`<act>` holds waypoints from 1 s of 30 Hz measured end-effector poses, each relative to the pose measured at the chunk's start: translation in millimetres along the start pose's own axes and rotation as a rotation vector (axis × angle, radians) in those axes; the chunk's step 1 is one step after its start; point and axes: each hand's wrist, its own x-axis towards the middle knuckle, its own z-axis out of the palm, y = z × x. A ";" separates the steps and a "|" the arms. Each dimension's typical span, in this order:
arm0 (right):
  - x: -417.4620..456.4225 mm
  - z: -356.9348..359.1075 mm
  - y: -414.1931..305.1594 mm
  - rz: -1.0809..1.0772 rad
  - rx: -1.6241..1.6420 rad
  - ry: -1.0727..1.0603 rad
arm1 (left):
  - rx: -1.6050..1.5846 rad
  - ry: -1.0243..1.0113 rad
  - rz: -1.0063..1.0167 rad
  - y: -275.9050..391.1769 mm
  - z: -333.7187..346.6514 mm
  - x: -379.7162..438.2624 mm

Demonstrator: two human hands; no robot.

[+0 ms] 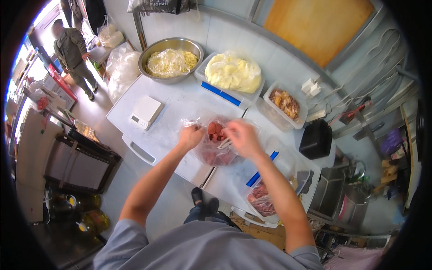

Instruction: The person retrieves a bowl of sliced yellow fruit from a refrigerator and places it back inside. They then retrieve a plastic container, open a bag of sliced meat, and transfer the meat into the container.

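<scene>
A clear plastic bag (219,157) of reddish sliced food, perhaps sausage or meat (216,131), lies before me on a white folding table. At its left side, my left hand (191,135) has its fingers closed on the gathered plastic. My right hand (243,136) is over the bag's right side and blurred; whether it holds the plastic is unclear. A pale, narrow thing, perhaps tongs or a clip (224,143), shows just beneath it. A white kitchen scale (146,112) sits to the left of the bag.
Along the wall stand a steel bowl (171,80) of noodles, a plastic tub (248,98) with a bag of yellow food and a smaller tub (287,123) of food. A tub of bagged meat (261,202) is under my right forearm. Sinks (325,192) are at right; a person (72,50) stands far left.
</scene>
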 end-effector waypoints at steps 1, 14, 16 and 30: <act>5.1 24.3 13.0 0.055 0.033 -0.143 | -0.141 0.101 0.018 6.8 8.5 -8.5; -64.7 -6.3 114.9 0.002 -0.836 -0.435 | -0.113 -0.153 0.714 144.6 9.5 -98.8; -45.1 -7.6 93.2 0.090 -0.738 -0.697 | 0.221 -0.211 0.741 119.0 54.7 -56.7; -62.5 -93.5 12.3 -0.219 -0.273 -0.039 | 0.404 -0.103 0.550 115.7 -43.6 -45.6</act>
